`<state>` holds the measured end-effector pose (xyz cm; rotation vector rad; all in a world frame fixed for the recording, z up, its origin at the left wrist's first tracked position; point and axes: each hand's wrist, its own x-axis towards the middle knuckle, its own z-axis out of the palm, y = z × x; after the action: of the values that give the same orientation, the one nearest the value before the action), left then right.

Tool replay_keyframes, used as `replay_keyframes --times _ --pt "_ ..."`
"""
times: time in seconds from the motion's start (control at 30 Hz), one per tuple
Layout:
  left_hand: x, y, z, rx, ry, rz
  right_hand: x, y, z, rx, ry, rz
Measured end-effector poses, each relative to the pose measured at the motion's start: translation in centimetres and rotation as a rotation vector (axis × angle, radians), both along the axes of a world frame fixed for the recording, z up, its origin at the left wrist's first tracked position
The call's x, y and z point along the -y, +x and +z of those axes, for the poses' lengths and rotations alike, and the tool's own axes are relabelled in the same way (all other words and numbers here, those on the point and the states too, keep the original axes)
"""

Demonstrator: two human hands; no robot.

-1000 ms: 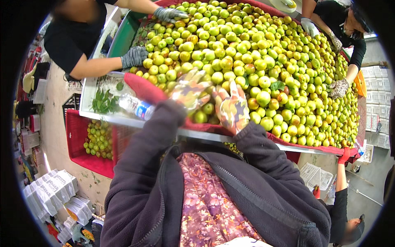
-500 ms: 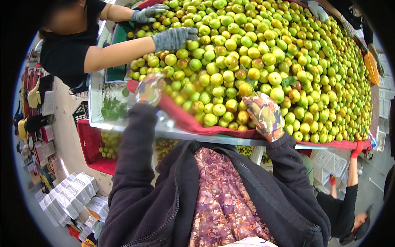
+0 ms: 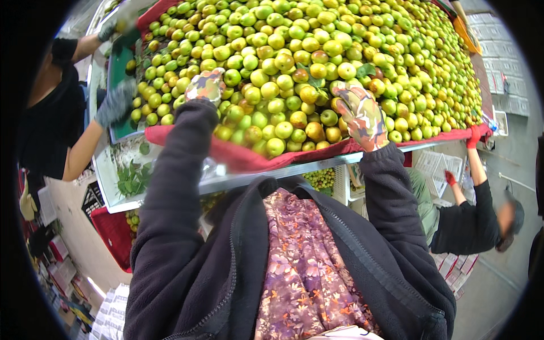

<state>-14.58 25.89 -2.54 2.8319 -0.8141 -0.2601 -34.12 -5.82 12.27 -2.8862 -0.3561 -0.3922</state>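
Note:
A large heap of green jujubes [image 3: 272, 90], many with brown blush, fills the table in front of me. My left hand [image 3: 205, 86], in a camouflage-patterned glove, lies palm down on the near left of the heap; its fingers are mostly hidden behind its back. My right hand [image 3: 362, 116], in a matching glove, rests on jujubes by the near edge. Its fingers bend loosely over the fruit and look slightly apart, with no jujube clearly gripped. Red cloth [image 3: 249, 163] lines the table's front edge below my hands.
At the left, a co-worker's grey-gloved hand [image 3: 116, 102] is beside a green tray [image 3: 118, 68]. Leaves [image 3: 134, 177] lie in the white table corner. A red crate [image 3: 112, 238] stands below. To the right, another person in red gloves bends near a white crate [image 3: 433, 170].
The view has shifted, so the heap sits higher and further left. My left hand has moved further onto the jujubes. The co-worker's grey gloves have drawn back from the heap toward the green tray.

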Motion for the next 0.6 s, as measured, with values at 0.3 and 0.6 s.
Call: replay_keyframes --times 0.3,0.6 --pt "-3.1 -3.3 0.6 -0.781 -1.148 0.159 -3.9 0.9 -2.3 -0.143 0.033 -0.208" --pt "8.2 -11.2 8.9 -0.583 -0.657 -0.166 -2.0 3.7 -3.7 -0.366 0.032 -0.245"
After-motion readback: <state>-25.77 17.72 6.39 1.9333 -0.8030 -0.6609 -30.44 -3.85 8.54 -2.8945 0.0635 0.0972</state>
